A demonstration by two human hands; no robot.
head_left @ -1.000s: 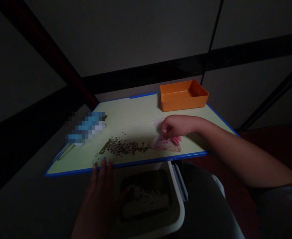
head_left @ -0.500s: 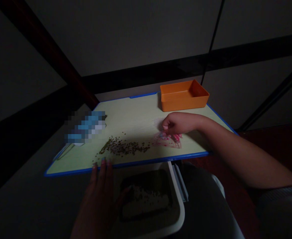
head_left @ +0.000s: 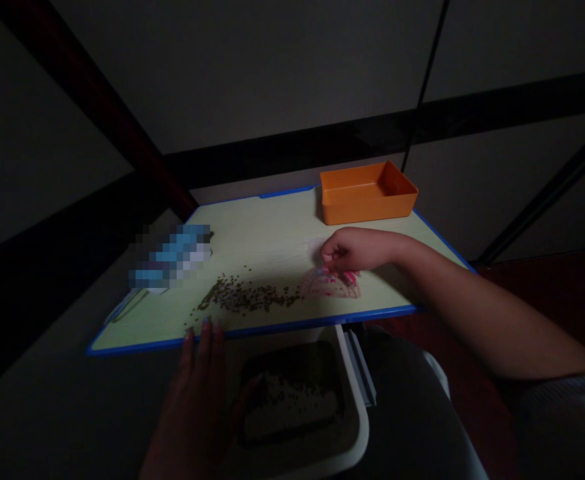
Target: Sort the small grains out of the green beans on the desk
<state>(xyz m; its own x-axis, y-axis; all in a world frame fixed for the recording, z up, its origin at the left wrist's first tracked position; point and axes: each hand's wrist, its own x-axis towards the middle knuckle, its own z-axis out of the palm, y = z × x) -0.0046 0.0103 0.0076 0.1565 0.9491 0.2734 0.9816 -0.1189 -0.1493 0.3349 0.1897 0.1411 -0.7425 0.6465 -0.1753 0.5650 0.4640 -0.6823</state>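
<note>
1. Seemingly partway: specks show inside the white tub (head_left: 360,433); dark grains (head_left: 245,295) lie loose on the worktop (head_left: 257,233).
2. The right hand (head_left: 350,250) pinches the pink patterned piece (head_left: 331,287) beside them; the left hand (head_left: 197,387), fingers extended, holds nothing visible.

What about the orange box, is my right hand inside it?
No, your right hand is at the pink-patterned piece on the board, nearer you than the orange box.

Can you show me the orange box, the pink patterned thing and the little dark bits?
Orange box (head_left: 371,210): head view, on its front wall.
Pink patterned thing (head_left: 328,287): head view, on its flat part.
Little dark bits (head_left: 241,295): head view, mid-scatter.
</note>
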